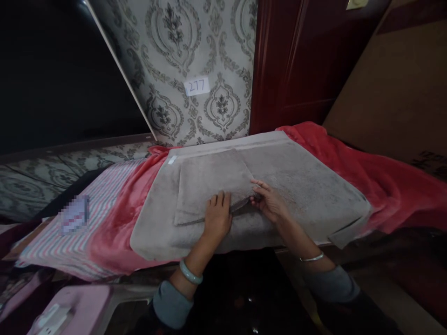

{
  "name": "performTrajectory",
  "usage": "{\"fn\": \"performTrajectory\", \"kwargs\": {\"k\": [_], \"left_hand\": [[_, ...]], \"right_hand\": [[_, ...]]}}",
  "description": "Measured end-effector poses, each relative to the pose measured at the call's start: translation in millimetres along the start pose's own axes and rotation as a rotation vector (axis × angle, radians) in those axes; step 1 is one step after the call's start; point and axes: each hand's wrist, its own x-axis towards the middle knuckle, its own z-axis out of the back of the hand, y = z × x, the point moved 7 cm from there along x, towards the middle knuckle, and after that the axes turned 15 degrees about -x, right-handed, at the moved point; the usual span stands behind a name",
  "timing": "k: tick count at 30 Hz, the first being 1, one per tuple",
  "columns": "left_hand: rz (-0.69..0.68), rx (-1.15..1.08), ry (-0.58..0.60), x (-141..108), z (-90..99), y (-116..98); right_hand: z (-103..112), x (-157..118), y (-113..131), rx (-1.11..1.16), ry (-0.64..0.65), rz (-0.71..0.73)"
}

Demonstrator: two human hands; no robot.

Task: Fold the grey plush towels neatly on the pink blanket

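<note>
A folded grey plush cloth [206, 181] lies on a larger grey plush mat [296, 172]. My left hand [218, 214] rests flat on the cloth's near edge, fingers stretched out over it. At the cloth's near right corner, my right hand [268, 200] pinches the edge between thumb and fingers, and that corner is slightly raised. Under the mat, a red blanket [356, 172] shows on both sides.
A striped pink and white cloth [115, 186] covers the left end of the surface. A dark screen [63, 70] stands at the back left. On the patterned wall is a paper label [197, 86] reading 277. A pink stool [80, 302] stands at the lower left.
</note>
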Motion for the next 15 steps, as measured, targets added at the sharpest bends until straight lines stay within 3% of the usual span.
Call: {"fn": "performTrajectory", "kwargs": {"k": [4,7,11,15], "left_hand": [[-0.004,0.073,0.09,11.2,1.6,0.2],[0.003,0.079,0.153,25.0,15.9,1.8],[0.05,0.055,0.172,57.1,57.8,8.7],[0.087,0.025,0.152,107.3,111.0,15.4]], "right_hand": [[0.1,-1.2,-6.6,0.04,-0.001,0.026],[7.9,-0.9,-15.3,0.125,-0.013,0.087],[20.6,1.8,-28.3,0.192,-0.024,0.128],[18.3,3.6,-34.2,0.142,0.027,0.115]]}}
